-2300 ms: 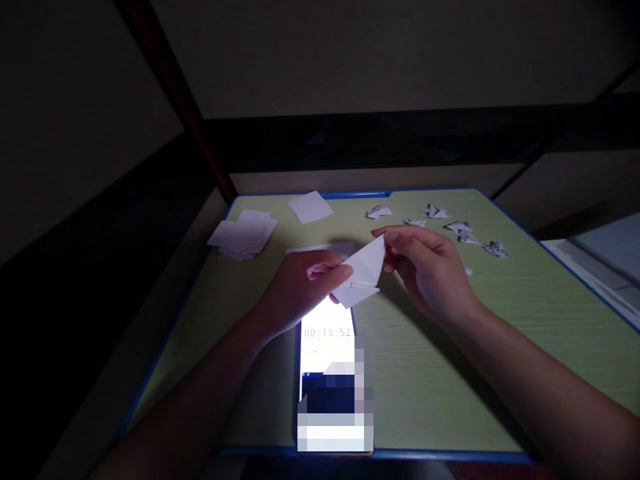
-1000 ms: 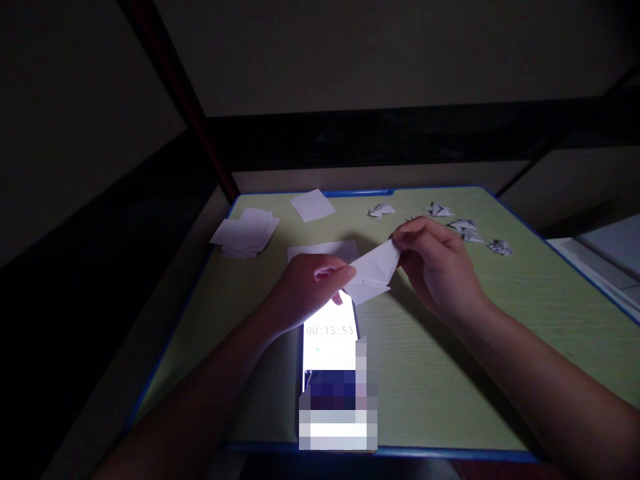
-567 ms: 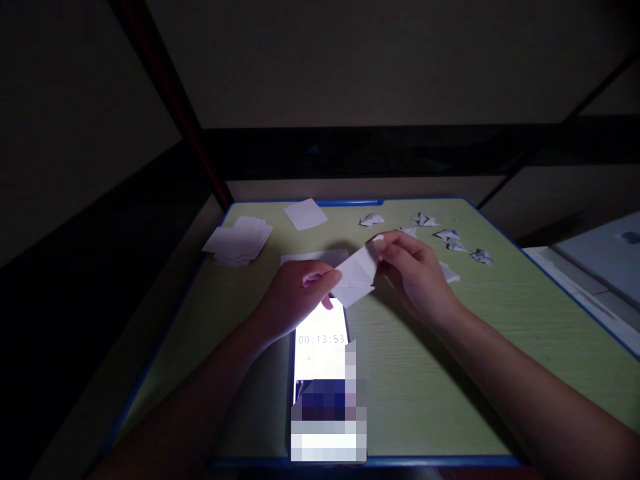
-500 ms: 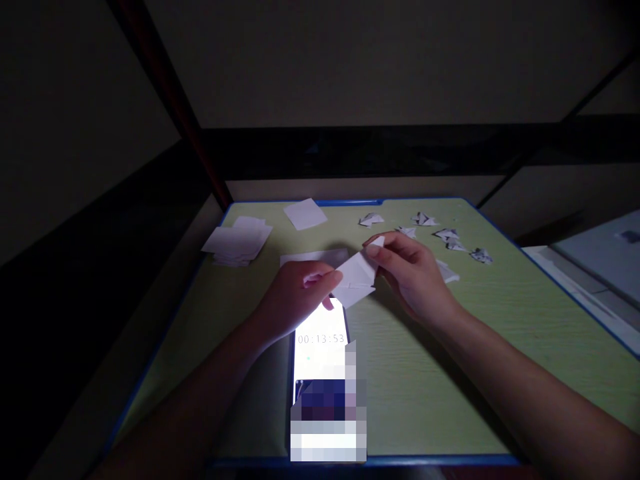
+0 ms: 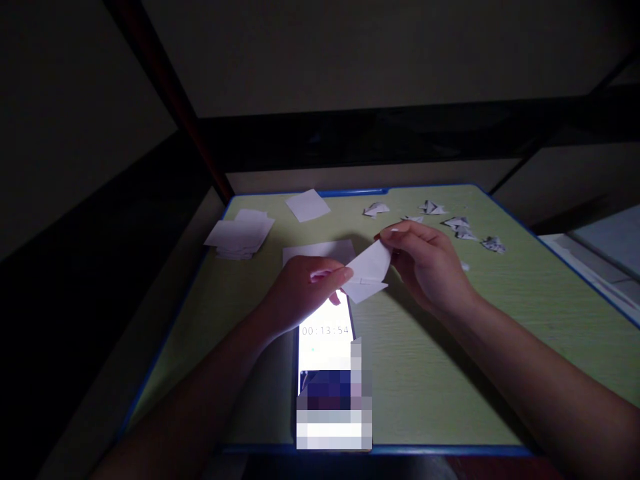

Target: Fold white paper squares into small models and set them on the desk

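Left: stack of white sheets (image 5: 240, 233) on green table (image 5: 530, 293). Left hand (image 5: 305, 287), forearm in from lower left, thumb on top, gripping folded paper (image 5: 370, 267) by its left end. Square sheet (image 5: 307, 205) near back edge. Phone (image 5: 325, 347) lies below the held paper, timer 00:13:54, up from 00:13:53. Right hand (image 5: 425, 260), forearm from lower right, pinches the paper's upper right corner; dim, exact fold there hard to tell. Corner tip, poking past the thumb half a second ago, now under the fingers. Far right: small folded pieces (image 5: 493, 245).
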Action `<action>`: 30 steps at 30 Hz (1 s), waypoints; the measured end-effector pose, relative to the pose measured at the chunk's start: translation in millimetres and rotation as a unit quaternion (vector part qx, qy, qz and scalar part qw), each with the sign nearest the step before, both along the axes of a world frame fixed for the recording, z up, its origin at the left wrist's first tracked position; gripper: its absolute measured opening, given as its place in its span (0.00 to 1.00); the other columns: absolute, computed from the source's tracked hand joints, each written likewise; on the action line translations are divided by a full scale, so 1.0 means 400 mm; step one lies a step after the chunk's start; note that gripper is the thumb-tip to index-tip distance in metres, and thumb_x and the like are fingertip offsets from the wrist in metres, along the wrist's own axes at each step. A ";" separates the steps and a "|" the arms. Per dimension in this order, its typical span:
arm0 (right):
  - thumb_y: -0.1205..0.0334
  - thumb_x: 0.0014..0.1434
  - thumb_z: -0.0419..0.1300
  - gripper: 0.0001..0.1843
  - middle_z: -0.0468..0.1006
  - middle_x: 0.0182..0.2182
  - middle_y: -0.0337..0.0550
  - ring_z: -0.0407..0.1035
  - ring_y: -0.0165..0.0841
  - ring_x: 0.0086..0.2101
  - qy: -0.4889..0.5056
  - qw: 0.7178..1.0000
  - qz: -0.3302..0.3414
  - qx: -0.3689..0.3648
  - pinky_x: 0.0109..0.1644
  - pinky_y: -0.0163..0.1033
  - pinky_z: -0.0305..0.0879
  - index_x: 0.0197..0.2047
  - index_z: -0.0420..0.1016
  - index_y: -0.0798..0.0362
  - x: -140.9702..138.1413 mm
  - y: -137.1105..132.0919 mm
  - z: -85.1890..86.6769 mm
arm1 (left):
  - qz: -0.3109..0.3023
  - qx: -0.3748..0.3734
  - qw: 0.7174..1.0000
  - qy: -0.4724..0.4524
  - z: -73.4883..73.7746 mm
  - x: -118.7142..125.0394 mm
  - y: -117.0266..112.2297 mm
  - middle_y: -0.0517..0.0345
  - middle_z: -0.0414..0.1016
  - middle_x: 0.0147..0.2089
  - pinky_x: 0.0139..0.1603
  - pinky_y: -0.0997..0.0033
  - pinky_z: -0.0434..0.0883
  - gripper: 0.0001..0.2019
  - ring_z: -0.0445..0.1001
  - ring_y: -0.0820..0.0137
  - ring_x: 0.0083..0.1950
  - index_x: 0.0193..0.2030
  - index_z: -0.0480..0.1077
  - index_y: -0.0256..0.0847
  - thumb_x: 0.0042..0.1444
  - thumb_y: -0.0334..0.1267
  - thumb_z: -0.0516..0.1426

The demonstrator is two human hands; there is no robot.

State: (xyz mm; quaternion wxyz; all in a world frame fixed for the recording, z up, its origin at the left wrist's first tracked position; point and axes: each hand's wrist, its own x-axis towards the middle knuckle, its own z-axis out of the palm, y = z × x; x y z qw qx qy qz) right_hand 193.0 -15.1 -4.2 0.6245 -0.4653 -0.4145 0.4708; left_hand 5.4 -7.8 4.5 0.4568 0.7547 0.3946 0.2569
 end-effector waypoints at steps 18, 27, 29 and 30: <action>0.63 0.49 0.66 0.03 0.72 0.22 0.36 0.63 0.27 0.24 -0.035 0.998 0.059 -0.004 0.27 0.35 0.59 0.26 0.77 0.51 -0.001 -0.006 -0.010 | 0.022 0.020 1.000 -0.002 0.004 0.004 0.002 0.59 0.72 0.19 0.23 0.76 0.62 0.16 0.69 0.76 0.21 0.25 0.72 0.34 0.59 0.40 0.52; 0.65 0.45 0.67 0.03 0.71 0.21 0.36 0.63 0.26 0.22 -0.021 0.996 0.087 -0.030 0.25 0.34 0.58 0.26 0.77 0.53 -0.009 -0.011 -0.006 | 0.013 0.020 1.000 -0.002 -0.001 0.005 0.001 0.59 0.72 0.20 0.22 0.78 0.62 0.15 0.70 0.77 0.22 0.26 0.72 0.34 0.59 0.39 0.53; 0.64 0.44 0.68 0.04 0.71 0.20 0.36 0.63 0.26 0.22 -0.022 0.995 0.092 -0.035 0.24 0.33 0.58 0.25 0.77 0.53 -0.010 -0.012 -0.005 | 0.014 0.025 1.000 0.002 -0.001 0.006 0.001 0.59 0.72 0.20 0.22 0.78 0.62 0.14 0.70 0.77 0.22 0.26 0.72 0.34 0.59 0.39 0.53; 0.64 0.44 0.68 0.04 0.71 0.20 0.36 0.63 0.26 0.22 -0.023 0.995 0.094 -0.037 0.24 0.33 0.59 0.25 0.77 0.53 -0.010 -0.012 -0.004 | 0.015 0.027 1.000 0.003 -0.002 0.006 0.001 0.59 0.72 0.20 0.22 0.78 0.62 0.14 0.70 0.77 0.21 0.26 0.72 0.34 0.59 0.39 0.53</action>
